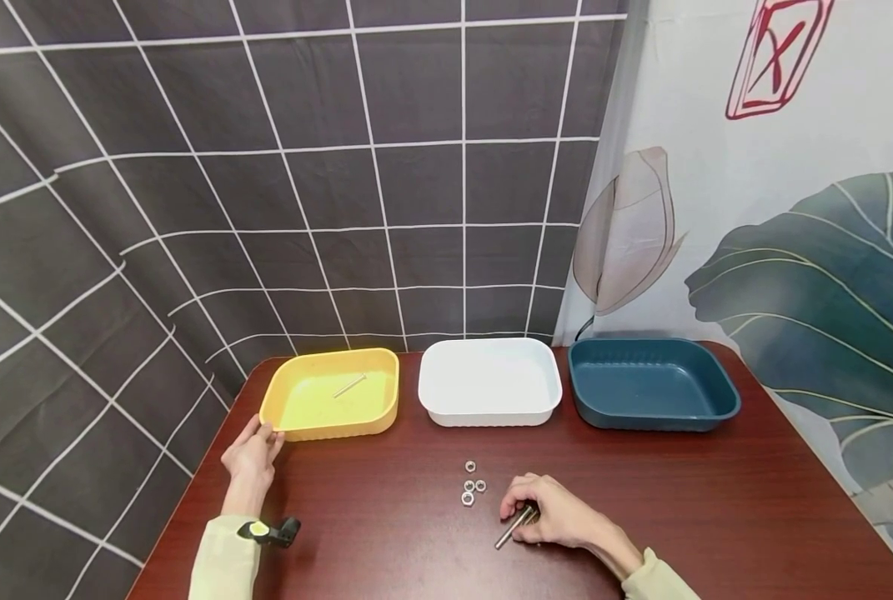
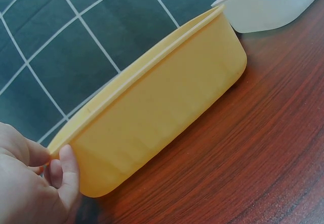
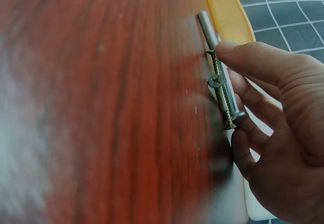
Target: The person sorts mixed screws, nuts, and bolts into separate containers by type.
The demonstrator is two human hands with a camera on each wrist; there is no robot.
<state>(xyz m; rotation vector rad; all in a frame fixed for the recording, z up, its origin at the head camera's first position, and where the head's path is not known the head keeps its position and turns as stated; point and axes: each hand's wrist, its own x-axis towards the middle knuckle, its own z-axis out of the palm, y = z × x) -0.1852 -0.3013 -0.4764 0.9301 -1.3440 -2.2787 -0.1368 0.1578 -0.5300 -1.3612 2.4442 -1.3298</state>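
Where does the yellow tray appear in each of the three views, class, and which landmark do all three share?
Head: the yellow tray sits left of centre, below mid-height, to the left of the white tray.
Left wrist: the yellow tray slants across the middle, from lower left to upper right.
Right wrist: only part of the yellow tray shows, at upper right.
Shared landmark: the dark backdrop with white grid lines.

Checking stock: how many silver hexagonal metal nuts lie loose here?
4. One far nut lies towards the white rectangular plastic tray; closer in, a left nut and right nut; then the closest nut. The right hand could hide others.
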